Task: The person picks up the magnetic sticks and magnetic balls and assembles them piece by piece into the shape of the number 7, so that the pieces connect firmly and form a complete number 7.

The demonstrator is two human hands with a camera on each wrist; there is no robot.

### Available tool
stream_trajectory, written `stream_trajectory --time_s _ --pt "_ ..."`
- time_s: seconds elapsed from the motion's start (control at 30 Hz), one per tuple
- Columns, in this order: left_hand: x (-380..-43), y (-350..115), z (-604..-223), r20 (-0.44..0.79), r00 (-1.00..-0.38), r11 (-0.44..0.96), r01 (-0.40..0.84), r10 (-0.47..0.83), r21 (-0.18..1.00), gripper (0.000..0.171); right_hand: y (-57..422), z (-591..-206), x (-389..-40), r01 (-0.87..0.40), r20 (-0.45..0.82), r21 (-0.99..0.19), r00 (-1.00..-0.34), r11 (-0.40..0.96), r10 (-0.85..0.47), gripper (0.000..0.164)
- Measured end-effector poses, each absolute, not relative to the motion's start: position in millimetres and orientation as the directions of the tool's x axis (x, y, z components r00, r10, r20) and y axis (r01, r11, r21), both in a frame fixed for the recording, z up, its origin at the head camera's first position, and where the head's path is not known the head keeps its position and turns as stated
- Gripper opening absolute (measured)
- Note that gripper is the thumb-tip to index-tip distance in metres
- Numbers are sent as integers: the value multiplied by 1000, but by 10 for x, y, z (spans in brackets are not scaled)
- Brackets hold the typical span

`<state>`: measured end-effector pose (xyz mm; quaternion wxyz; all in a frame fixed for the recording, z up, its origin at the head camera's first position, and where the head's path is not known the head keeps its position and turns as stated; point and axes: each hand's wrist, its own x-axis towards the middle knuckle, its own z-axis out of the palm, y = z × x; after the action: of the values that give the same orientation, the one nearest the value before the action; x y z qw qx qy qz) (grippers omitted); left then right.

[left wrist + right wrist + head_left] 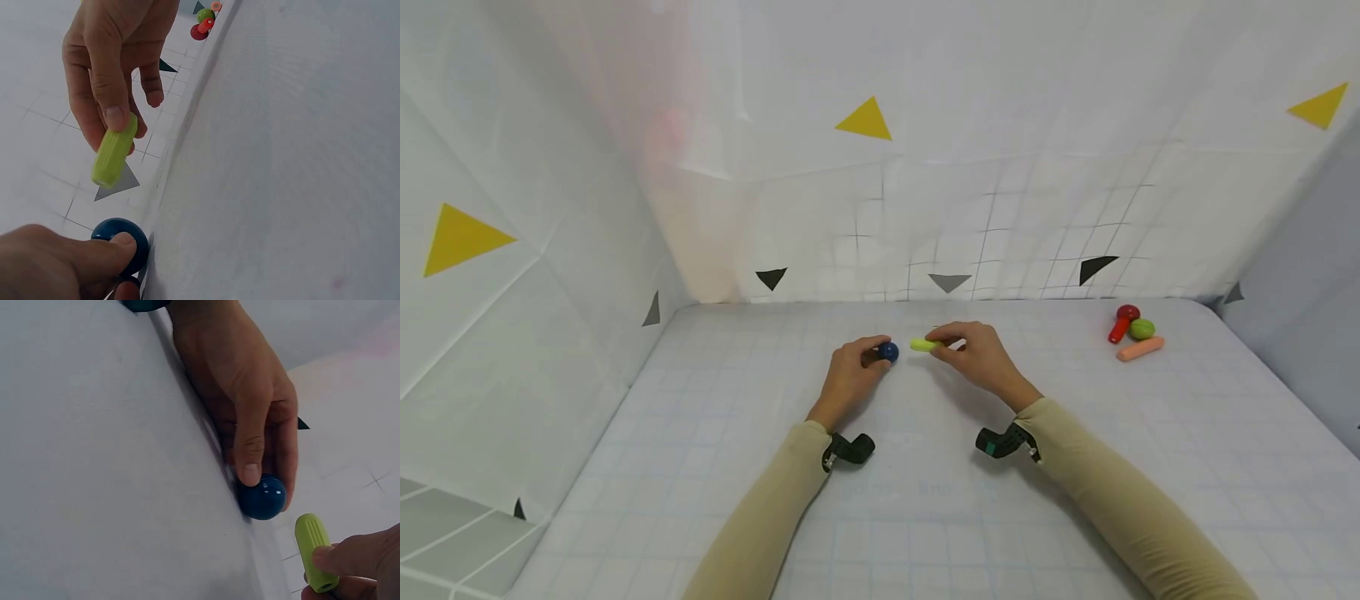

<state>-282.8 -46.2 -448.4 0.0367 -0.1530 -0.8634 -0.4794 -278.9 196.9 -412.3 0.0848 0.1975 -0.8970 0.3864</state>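
Note:
In the head view my left hand (848, 377) holds a shiny dark blue ball (889, 352) between thumb and fingers, low over the white table. The left wrist view shows the thumb pressed against the ball (139, 251). My right hand (979, 357) pinches a short yellow-green ribbed stick (922, 344) by one end. Its free end points toward the ball, with a small gap between the two. A small dark hole shows in the near end of the stick (307, 540) in the right wrist view.
At the table's far right lie a dark red ball (1128, 312), a red stick (1118, 331), a green ball (1142, 329) and an orange stick (1140, 349), close together. White sheeted walls with yellow triangles (867, 119) stand behind and beside the table (715, 500).

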Motion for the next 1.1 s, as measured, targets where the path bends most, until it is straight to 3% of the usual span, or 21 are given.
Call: stream_trajectory --time_s 1.1 --pt "-2861 -489 -4525 226 -941 455 321 252 831 47 1799 -4280 -2875 -425 284 -651 -905 629 -317 19"
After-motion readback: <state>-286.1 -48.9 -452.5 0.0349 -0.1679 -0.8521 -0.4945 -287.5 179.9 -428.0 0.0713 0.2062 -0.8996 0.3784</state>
